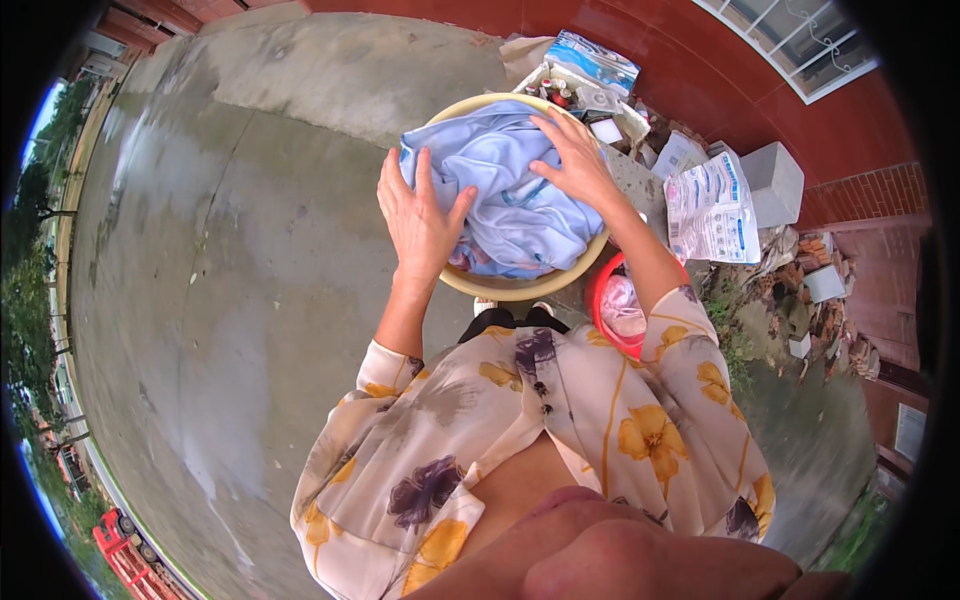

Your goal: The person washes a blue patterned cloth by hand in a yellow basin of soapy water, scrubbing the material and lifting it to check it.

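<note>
A light blue cloth (520, 190) lies bunched and creased in a wide, pale yellow basin (505, 290), filling most of it. The person's left hand (418, 218) is over the basin's left side, its fingers parted and its thumb standing away toward the cloth. The right hand (578, 168) reaches over the right side, a little farther off, with fingers spread and a gap between thumb and forefinger. The two hands are well apart, with the cloth between them, and neither is clamped on it (whether the fingertips touch the fabric cannot be told).

Near and to the right of the basin, partly behind the right forearm, a red tub (601, 297) holds pink fabric (624, 305). Farther right, a white printed bag (712, 208) stands beside a pale block (772, 186), with rubble (800, 300) nearer. At the far right of the basin is a blue and white package (592, 62), close to the red wall (640, 25). Damp-looking concrete (250, 260) spreads out to the left.
</note>
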`<state>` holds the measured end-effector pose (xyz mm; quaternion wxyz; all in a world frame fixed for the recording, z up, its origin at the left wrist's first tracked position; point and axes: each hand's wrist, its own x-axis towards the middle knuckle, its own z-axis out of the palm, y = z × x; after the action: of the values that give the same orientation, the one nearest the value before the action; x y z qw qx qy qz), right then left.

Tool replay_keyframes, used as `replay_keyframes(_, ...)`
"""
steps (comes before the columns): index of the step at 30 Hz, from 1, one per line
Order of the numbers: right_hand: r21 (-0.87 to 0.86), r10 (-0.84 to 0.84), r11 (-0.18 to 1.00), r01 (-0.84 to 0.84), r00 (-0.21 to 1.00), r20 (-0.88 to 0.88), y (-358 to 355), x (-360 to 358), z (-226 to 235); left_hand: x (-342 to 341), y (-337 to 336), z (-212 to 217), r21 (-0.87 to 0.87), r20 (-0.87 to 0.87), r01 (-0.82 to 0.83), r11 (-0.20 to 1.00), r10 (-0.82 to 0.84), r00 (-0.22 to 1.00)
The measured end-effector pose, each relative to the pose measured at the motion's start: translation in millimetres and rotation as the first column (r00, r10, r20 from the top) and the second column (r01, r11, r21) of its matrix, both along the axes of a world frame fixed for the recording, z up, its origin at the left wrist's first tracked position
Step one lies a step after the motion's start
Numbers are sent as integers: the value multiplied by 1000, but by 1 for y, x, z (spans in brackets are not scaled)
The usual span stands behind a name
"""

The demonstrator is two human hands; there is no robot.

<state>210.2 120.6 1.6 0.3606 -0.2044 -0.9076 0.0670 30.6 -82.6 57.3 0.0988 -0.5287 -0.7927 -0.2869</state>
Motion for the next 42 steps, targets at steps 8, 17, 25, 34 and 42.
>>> replay_keyframes(8,-826,-56,540,-161,973,-225,33,-19,14,-3,47,-22,324,875,118,939,-345,339)
replay_keyframes(17,-544,-30,833,-100,974,-224,-85,-69,12,-2,97,-81,218,966,-304,927,-249,-67)
replay_keyframes(25,-484,-101,875,-4,976,-191,-96,-74,-4,16,109,-115,192,951,-203,960,-233,-201)
replay_keyframes(34,-641,-270,763,81,942,-201,-67,-77,-18,8,112,-163,310,941,-119,943,-323,-105)
replay_keyframes(42,-542,-218,828,144,973,-76,-61,-64,-11,13,105,-140,142,965,101,985,-160,208)
